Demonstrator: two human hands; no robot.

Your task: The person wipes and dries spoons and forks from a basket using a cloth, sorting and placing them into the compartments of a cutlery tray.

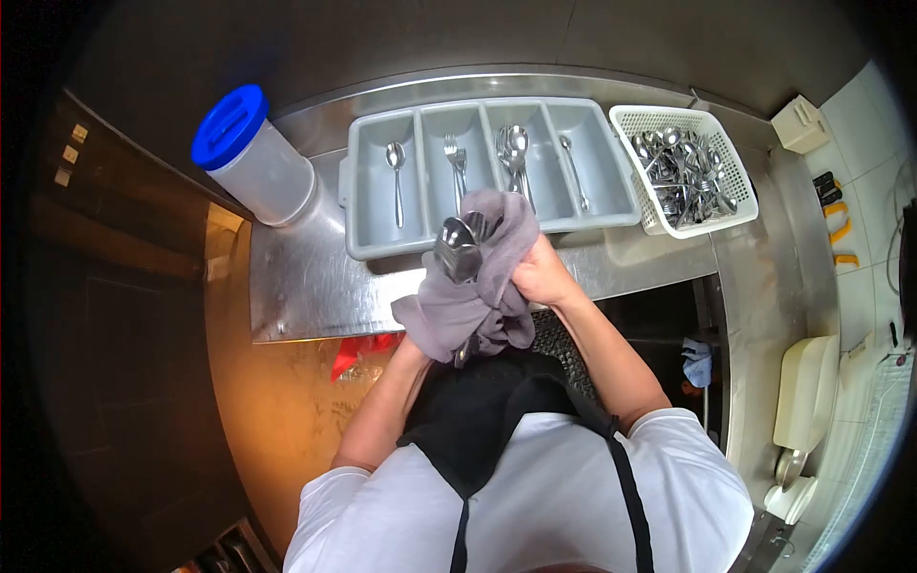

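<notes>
Grey cloth (pixel 497 239) (crumpled) round shiny cutlery (pixel 458 251), right hand (pixel 543 275) gripping.

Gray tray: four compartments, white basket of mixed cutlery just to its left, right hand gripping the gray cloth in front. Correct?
Side's wrong: the head view shows the white basket of mixed cutlery just to the right of the gray tray. Rest holds: four compartments, right hand gripping the gray cloth in front.

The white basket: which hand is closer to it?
Right. The right hand, holding the grey cloth, is left of the white basket; the left hand, hidden by the cloth, is farther left.
</notes>
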